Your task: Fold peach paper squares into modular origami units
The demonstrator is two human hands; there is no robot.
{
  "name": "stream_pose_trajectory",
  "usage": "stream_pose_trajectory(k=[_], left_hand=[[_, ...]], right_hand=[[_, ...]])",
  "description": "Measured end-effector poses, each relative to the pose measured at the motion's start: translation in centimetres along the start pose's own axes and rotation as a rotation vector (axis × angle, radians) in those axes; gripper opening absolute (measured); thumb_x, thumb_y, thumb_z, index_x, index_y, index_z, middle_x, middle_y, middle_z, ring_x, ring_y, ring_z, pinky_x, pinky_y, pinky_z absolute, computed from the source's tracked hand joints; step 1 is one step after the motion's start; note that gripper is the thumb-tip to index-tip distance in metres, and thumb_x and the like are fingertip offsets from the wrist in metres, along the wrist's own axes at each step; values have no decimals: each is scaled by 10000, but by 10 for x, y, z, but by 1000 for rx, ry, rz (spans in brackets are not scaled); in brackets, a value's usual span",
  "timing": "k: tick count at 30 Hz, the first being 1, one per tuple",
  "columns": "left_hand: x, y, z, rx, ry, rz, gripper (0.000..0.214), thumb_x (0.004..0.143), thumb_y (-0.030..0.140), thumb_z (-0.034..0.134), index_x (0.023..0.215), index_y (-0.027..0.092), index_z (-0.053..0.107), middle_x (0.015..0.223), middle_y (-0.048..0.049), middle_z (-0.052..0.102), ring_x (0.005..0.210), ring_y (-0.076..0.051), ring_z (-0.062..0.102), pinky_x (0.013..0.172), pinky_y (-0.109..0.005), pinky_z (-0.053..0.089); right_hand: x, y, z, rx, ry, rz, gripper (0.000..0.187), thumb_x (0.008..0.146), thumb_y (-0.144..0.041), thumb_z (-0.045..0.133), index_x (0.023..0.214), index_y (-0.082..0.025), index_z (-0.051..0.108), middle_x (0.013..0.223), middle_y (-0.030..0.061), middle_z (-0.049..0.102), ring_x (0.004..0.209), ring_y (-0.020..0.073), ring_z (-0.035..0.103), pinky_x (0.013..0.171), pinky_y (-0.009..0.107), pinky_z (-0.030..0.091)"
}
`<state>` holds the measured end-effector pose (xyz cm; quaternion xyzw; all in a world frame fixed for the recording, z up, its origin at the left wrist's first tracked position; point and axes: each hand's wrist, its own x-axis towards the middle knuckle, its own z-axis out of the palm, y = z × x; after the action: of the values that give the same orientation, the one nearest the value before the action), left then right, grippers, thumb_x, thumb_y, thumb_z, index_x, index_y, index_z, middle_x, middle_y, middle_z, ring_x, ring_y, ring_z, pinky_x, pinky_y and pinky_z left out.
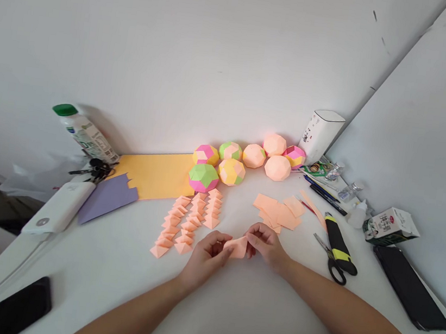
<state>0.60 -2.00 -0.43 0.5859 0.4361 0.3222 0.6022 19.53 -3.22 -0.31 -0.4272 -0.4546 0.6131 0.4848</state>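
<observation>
Between my two hands is a small peach piece of paper (239, 247), partly folded. My left hand (208, 254) pinches its left side between thumb and fingers. At the right edge, the thumb and fingers of my right hand (267, 245) close on the same paper. Just beyond my right hand lies a loose pile of flat peach paper pieces (280, 212). To the left of my left hand, folded peach paper units (170, 226) overlap in three rows on the white table (110, 273). Behind them sit several faceted paper balls (231, 172) in peach, yellow, green and pink.
On the right lie scissors (330, 259), a black-and-yellow cutter (336, 239), pens (328, 198), a milk carton (391, 226) and a black case (412, 288). Yellow card (164, 176), purple card (107, 199), a bottle (88, 133), a white power bank (57, 207) and a dark phone (9, 308) are left.
</observation>
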Motion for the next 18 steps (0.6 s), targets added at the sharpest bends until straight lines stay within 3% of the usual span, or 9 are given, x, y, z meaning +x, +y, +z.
stream_pose_trajectory(k=[12,18], left_hand=[[1,-5,-1,-24,-47,-38,362,799,464,573,928,135,649,564,22,526,469,-79,421,441,-195,316],[0,-3,-1,-18,-79,-5,330,814,427,568,928,135,672,755,-57,664,648,-145,574,554,-237,440]], right_hand=[[-3,1,1,-82,-23,-9,259,820,-414,582,772,-186,468,578,-35,548,496,107,528,513,248,422],[-7,2,6,-298,-73,-180,201,806,-351,601,921,-200,533,912,48,578,662,121,526,576,254,442]])
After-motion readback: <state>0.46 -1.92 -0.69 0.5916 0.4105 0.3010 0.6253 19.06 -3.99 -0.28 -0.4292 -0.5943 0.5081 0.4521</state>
